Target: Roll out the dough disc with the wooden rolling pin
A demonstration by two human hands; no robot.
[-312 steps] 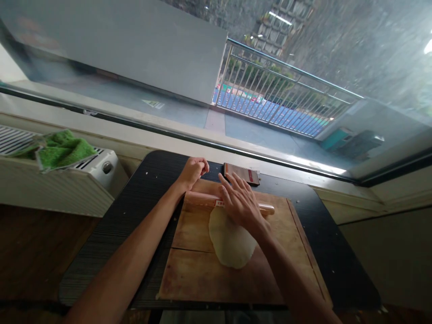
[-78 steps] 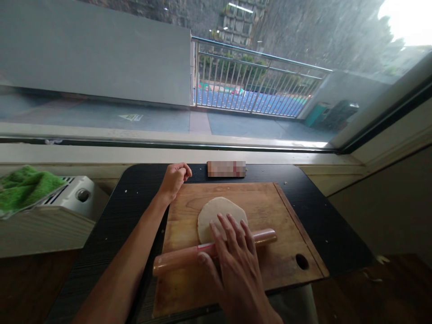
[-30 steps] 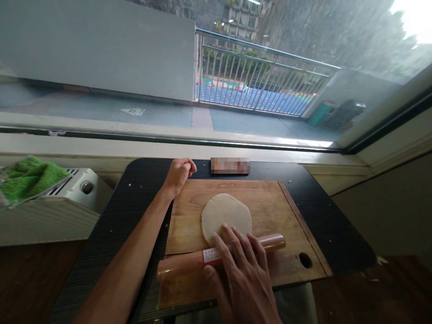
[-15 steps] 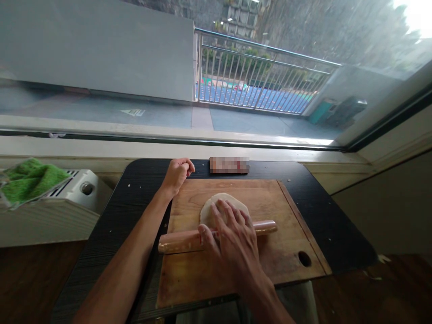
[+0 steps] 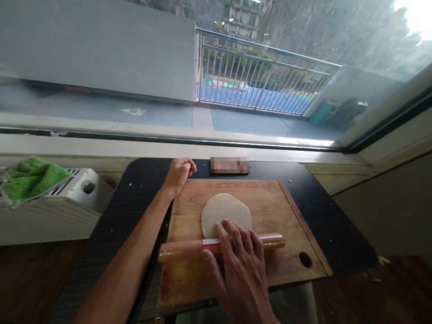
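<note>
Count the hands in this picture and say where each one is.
2. The left hand, curled, is at the far left corner of the wooden board; the right hand lies over the rolling pin, near the flattened dough. No others show.

We count one left hand point(image 5: 180, 174) and one right hand point(image 5: 243, 265), two in all, along with one rolling pin point(image 5: 182, 251), one flat round of dough point(image 5: 223, 213) and one wooden board point(image 5: 189, 283) with one hole point(image 5: 305, 259). We also tally one black table point(image 5: 324, 216), one green cloth point(image 5: 37, 176), one white slatted unit point(image 5: 77, 192), one blurred rectangular object point(image 5: 230, 165) and one metal railing point(image 5: 256, 107).
</note>
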